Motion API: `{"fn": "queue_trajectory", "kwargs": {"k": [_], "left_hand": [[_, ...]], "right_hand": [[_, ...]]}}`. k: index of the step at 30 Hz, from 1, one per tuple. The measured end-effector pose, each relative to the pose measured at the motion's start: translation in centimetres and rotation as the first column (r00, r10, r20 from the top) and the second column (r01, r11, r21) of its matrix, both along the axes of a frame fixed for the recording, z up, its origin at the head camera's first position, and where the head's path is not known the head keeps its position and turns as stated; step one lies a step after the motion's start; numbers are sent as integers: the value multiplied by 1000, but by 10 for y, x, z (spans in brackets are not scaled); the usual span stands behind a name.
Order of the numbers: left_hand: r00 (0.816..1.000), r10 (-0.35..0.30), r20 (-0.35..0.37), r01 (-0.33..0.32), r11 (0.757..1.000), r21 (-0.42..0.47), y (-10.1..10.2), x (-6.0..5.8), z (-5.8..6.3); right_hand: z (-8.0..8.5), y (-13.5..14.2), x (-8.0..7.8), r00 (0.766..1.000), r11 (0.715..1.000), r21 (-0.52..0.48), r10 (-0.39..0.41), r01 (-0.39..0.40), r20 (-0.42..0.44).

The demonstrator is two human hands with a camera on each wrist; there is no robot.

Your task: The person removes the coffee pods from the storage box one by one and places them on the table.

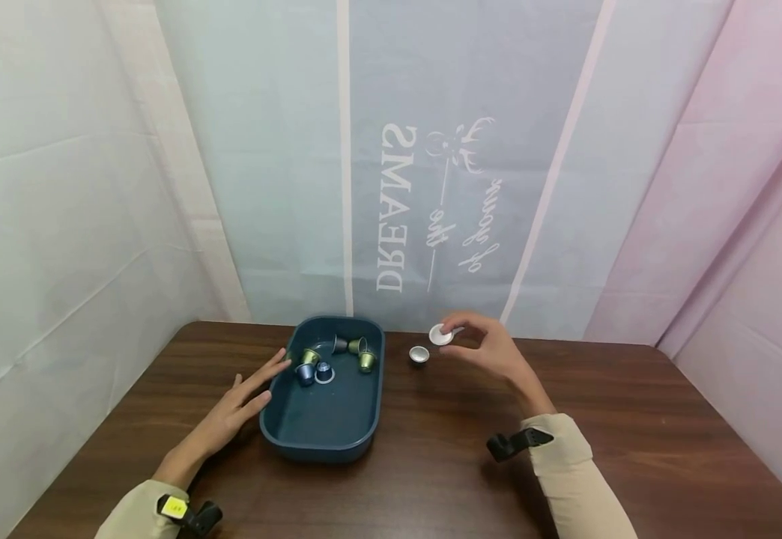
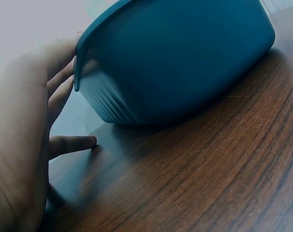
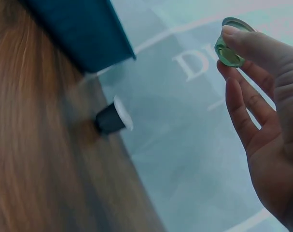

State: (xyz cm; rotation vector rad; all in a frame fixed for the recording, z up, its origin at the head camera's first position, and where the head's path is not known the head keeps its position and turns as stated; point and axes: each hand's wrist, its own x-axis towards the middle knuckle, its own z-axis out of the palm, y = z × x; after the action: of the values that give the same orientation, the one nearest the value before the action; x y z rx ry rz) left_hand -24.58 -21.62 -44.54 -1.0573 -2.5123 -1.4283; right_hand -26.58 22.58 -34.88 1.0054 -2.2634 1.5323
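In the head view, my right hand (image 1: pixel 495 350) pinches a coffee capsule between thumb and fingers, raised over the table with its pale lid showing. The right wrist view shows the body of this coffee capsule (image 3: pixel 228 54) as green. A dark capsule (image 3: pixel 111 119) with a pale rim stands upright on the table, just left of that hand. My left hand (image 1: pixel 232 408) has its fingers stretched out, fingertips at the left rim of a blue plastic basin (image 1: pixel 326 427). Inside the basin lie several capsules, among them a blue capsule (image 1: pixel 305 374) and a green capsule (image 1: pixel 367 363).
The basin stands left of centre on a dark wooden table (image 1: pixel 445 479). Behind the table's back edge hangs a printed cloth (image 1: pixel 283 187) with white lettering. Pale cloth also hangs on the left and right sides.
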Motion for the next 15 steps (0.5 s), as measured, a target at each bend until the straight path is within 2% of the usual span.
{"fn": "queue_trajectory", "kwargs": {"k": [9,15], "left_hand": [[1000,1,-12,-1,1000,1,-2,-1,-2],[1000,5,-12,-5,1000,1,0,-1,-1]], "right_hand": [[-29,15,-10,984,991,-54,-112,121,139],[-51,22,-19,970,982,-2,-185,188,157]]}}
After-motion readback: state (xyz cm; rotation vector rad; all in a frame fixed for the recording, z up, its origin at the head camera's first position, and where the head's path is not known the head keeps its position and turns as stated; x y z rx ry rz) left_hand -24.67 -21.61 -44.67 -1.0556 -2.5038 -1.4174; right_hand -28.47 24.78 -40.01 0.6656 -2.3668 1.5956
